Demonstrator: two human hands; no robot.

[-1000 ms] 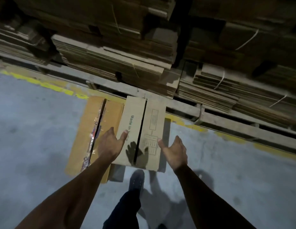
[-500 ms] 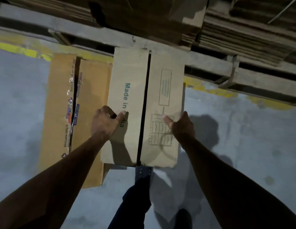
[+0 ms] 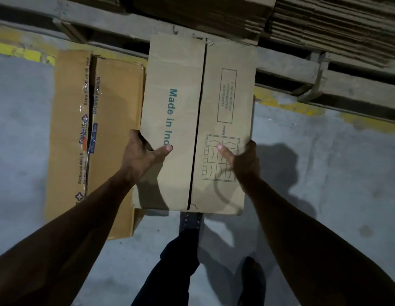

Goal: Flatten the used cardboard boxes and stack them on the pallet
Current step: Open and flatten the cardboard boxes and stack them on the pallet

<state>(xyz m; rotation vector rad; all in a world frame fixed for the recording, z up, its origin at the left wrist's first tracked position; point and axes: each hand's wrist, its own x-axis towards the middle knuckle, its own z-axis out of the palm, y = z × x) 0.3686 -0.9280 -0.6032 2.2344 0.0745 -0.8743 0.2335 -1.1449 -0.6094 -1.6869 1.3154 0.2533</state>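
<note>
what changed: a second ago both hands were just hovering open over the pale flattened box [image 3: 198,120], not touching it. Half a second ago they'd landed on its long edges. Now they've properly got hold of it.
left hand [image 3: 141,155]: clamped on the box's left edge, thumb on top near the "Made in" print, fingers tucked under out of sight.
right hand [image 3: 242,160]: same deal on the right edge, thumb pressed on the printed grid diagram, fingers wrapped round the side.
where the box is: gripped between both hands in front of the person, far end reaching over the wooden pallet rail [image 3: 287,62], near end above the shoe [image 3: 189,221]. Looks like it's coming up off the floor, but honestly can't tell for sure if it's fully clear yet.
state of the box: already flat, centre seam running lengthways, a bit creased at the near corner.
other box: the orange taped box [image 3: 117,133] lies flat on the concrete floor [image 3: 22,129] just beside it on the left, partly tucked under the pale one's edge, untouched.
pallet side: bundles of stacked flat cardboard [image 3: 337,25] sit up on the pallet right behind the yellow floor line [image 3: 20,51].
what it means: flattening's done for this one, so I'd say we're at the pick-up-and-stack step. Orange one's still waiting its turn.
watch out for: floppy cardboard held only at the edges might sag or catch on the rail.
</note>
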